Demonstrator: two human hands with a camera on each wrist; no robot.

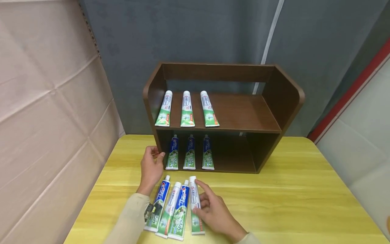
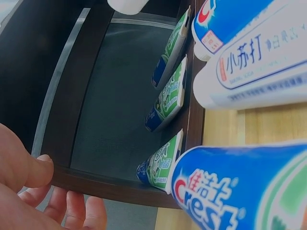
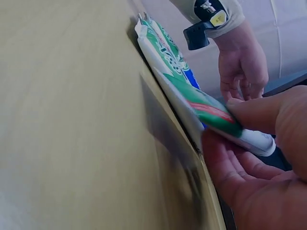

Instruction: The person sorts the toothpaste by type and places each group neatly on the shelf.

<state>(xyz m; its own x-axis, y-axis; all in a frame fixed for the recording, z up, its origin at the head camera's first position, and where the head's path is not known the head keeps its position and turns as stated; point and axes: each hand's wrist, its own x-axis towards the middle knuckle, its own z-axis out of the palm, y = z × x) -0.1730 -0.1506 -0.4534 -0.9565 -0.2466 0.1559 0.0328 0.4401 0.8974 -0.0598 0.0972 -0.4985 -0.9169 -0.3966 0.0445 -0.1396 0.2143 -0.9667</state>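
Observation:
My right hand [image 1: 217,210] grips a white and green toothpaste tube [image 1: 194,195] between thumb and fingers, its white cap pointing towards the shelf. In the right wrist view that tube [image 3: 211,111] is tilted over the table. My left hand [image 1: 151,169] holds the left side panel of a dark brown two-tier shelf [image 1: 237,130], thumb inside and fingers outside in the left wrist view. Below the left hand lie two blue and green Crest tubes [image 1: 179,211] with a white and green tube [image 1: 169,210] between them, side by side on the table.
Three white and green tubes [image 1: 187,110] lie in a row on the upper tier's left part. Three Crest tubes [image 1: 190,154] lie likewise on the lower tier. The yellow wooden table [image 1: 292,203] meets a pale wall covering [image 1: 61,118] on the left and a grey curtain [image 1: 198,30] behind.

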